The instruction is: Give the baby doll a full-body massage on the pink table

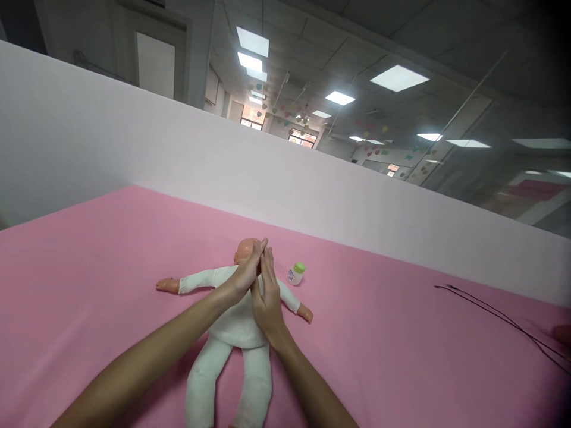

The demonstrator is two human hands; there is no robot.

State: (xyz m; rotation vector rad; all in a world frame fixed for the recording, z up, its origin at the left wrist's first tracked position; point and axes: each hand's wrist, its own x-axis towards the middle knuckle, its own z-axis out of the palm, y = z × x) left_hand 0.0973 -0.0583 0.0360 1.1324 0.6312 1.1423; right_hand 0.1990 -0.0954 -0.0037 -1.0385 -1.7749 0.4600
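A baby doll (238,324) in a white outfit lies on the pink surface with its arms spread out, and its head points away from me. Over its chest and face, my left hand (247,273) and my right hand (267,297) meet palm to palm. The fingers of both are stretched out flat, pointing up and forward. If something lies between the palms, it is hidden. Part of the doll's head is covered by my hands. Just right of the doll stands a small white bottle (294,274) with a green cap, apart from my hands.
The pink tabletop (379,345) runs up to a white partition (285,184) at the back. Thin black cables (495,312) lie at the right. At the right edge, a dark, blurred shape shows in part. Beyond the partition is a room with ceiling lights and hanging decorations.
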